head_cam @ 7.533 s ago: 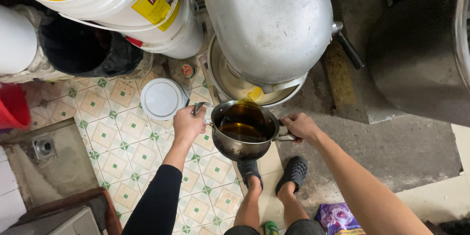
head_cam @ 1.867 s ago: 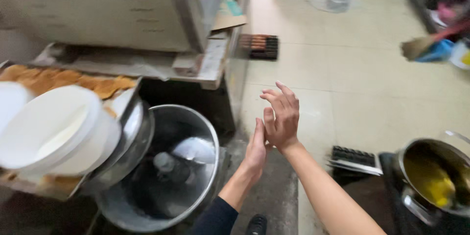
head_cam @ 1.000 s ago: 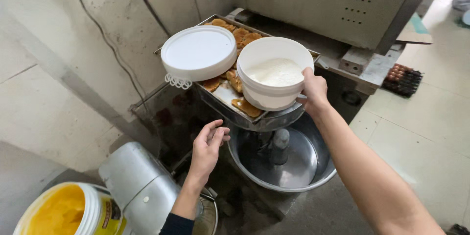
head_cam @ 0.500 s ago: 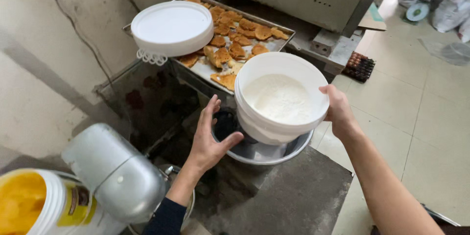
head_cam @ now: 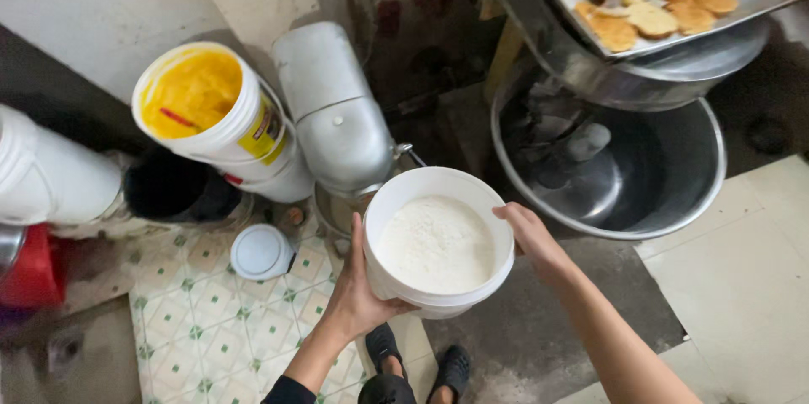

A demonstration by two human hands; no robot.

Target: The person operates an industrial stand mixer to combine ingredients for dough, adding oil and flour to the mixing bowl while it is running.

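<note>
Both arms reach forward: the left hand [head_cam: 358, 299] cups the white bucket of flour [head_cam: 438, 240] from below-left, the right hand [head_cam: 531, 240] grips its right rim, holding it beside the steel mixer bowl [head_cam: 674, 202].

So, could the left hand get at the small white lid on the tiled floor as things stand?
Probably not right away. The left hand cups the side of the white bucket of powder, shared with the right hand. The lid lies in open view, lower left; nothing blocks it.
</note>
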